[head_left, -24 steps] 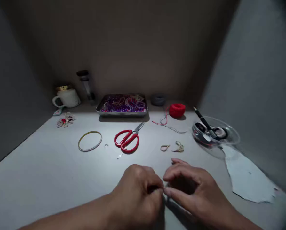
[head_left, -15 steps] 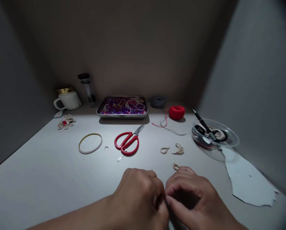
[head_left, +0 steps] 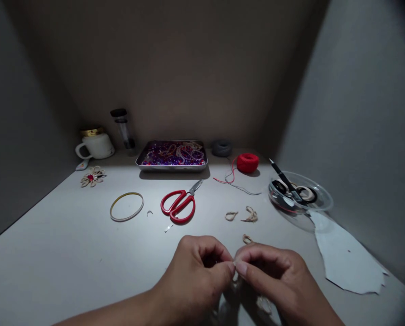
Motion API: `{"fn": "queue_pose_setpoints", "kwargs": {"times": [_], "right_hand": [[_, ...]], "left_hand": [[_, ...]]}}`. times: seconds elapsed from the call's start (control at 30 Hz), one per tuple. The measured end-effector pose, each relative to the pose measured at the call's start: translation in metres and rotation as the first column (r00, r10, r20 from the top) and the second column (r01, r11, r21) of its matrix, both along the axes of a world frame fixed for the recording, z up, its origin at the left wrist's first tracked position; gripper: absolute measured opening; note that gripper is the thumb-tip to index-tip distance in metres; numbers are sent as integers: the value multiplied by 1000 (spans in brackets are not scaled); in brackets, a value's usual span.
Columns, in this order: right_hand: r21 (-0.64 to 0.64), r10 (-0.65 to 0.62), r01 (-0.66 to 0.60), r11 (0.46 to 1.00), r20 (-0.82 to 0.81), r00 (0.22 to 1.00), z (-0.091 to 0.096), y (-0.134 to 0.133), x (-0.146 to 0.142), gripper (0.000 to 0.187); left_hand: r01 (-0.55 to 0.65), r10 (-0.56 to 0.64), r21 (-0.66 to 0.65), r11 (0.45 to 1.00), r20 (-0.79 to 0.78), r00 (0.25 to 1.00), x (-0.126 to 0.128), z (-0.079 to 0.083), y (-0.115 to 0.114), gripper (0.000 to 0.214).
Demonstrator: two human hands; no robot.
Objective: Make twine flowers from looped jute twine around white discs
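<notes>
My left hand (head_left: 202, 267) and my right hand (head_left: 279, 276) meet low in the middle of the view, thumb and forefinger of each pinched tip to tip. A tiny pale bit shows between the fingertips, too small to name. Under my right hand lies a looped piece of light cord (head_left: 264, 304), partly hidden. Just beyond my right fingers is a small beige twine loop (head_left: 247, 238). Farther off lie another twine loop (head_left: 231, 216) and a bunched twine piece (head_left: 251, 214). Red-handled scissors (head_left: 178, 206) rest ahead of my left hand.
A metal tray (head_left: 171, 169) of beads stands at the back, with a red yarn ball (head_left: 248, 163) and a grey one (head_left: 221, 147) beside it. Left are a hoop (head_left: 127, 220), a twine flower (head_left: 92, 177) and a mug (head_left: 98, 146). Right are a clear bowl (head_left: 327, 203) and white sheet (head_left: 348, 262).
My left hand has turned, so its thumb and forefinger now show pinched against my right fingertips. Both hands' fingertips sit a little higher. The view has shifted slightly.
</notes>
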State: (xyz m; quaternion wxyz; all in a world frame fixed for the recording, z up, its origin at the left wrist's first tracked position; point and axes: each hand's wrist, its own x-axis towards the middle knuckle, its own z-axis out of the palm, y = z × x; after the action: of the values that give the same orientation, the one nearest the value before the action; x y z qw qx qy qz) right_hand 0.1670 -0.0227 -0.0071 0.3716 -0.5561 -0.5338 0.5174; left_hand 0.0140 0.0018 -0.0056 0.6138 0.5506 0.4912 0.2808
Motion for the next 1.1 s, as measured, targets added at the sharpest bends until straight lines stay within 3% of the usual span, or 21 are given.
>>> {"fn": "queue_pose_setpoints", "kwargs": {"times": [0.17,0.33,0.77,0.87,0.97,1.1], "right_hand": [[17,6,-5,1000,-74,997,0,2,5,20],[-86,103,-108,990,-55,993,-5,6,6,21],[-69,48,-48,996,4,999,-6,2,-3,11],[-125,4,-6,992,-14,1000,-9,5,-1,13],[-152,-72,68,986,-20,997,-10,7,0,16],[-138,-40,42,990,16,999,-6,7,-1,15]], "left_hand": [[-5,4,-36,999,-34,999,-3,1,4,6],[1,-3,-58,998,-31,1000,-5,-3,7,6],[90,-94,-44,995,-82,992,-2,-5,5,4],[26,-26,34,999,-8,1000,-5,-1,4,10],[-83,93,170,982,-54,994,-6,2,1,7],[-14,43,169,985,-171,984,-1,2,-3,13]]}}
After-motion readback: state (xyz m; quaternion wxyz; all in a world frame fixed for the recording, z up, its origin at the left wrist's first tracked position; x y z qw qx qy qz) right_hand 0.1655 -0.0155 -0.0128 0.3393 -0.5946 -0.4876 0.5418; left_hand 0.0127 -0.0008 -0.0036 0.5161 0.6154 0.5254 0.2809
